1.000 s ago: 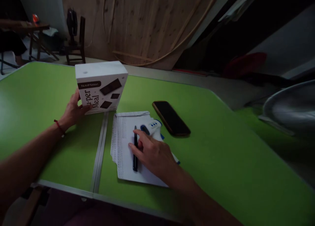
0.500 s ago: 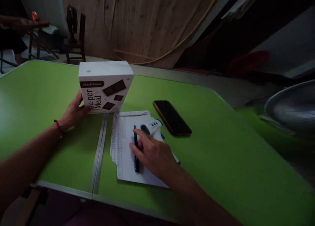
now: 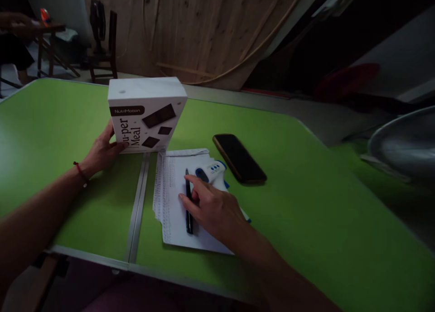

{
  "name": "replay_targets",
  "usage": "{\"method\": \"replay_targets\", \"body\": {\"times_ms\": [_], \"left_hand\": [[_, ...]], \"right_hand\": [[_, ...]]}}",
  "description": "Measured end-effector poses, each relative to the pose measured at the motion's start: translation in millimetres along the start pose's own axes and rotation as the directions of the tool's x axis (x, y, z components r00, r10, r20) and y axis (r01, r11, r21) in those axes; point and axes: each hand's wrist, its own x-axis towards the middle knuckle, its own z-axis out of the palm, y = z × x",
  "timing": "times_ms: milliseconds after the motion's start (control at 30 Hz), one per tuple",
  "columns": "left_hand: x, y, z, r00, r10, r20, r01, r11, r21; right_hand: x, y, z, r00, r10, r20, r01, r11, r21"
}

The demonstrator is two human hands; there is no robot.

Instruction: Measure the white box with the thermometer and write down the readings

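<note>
Toward the far edge of the table (image 3: 312, 226), the left hand (image 3: 102, 150) grasps the upright NutriMotion box (image 3: 146, 115), which a shove could topple; nearer the front edge, the unclenched right hand (image 3: 214, 205) spreads over 1 black pen (image 3: 189, 221) that a nudge could roll.

The left hand (image 3: 101, 152) is in a gripping pose, its thumb (image 3: 118, 147) stretched to the right of the palm and its fingers (image 3: 108, 132) reaching forward, their tips hidden. Behind it the wrist is nearly straight, and the left forearm (image 3: 44, 203) slants back and leftward. The right hand (image 3: 215, 208) is palm down, index finger (image 3: 197, 184) extended ahead of the spread thumb beneath it, other fingers curled under; the right forearm (image 3: 282, 269) trails back rightward.
</note>
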Motion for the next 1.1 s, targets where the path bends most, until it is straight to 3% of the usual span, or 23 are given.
{"method": "replay_targets", "body": {"times_ms": [467, 1100], "left_hand": [[-0.6, 3.3, -0.3, 0.999, -0.028, 0.018, 0.028, 0.999, -0.028], [1.4, 6.1, -0.3, 0.999, 0.035, 0.016, -0.035, 0.999, -0.023]], "right_hand": [[0.5, 0.2, -2.0, 0.999, -0.012, 0.044, 0.011, 1.0, 0.007], [0.5, 0.3, -3.1, 0.998, 0.011, 0.06, -0.011, 1.0, 0.006]]}}
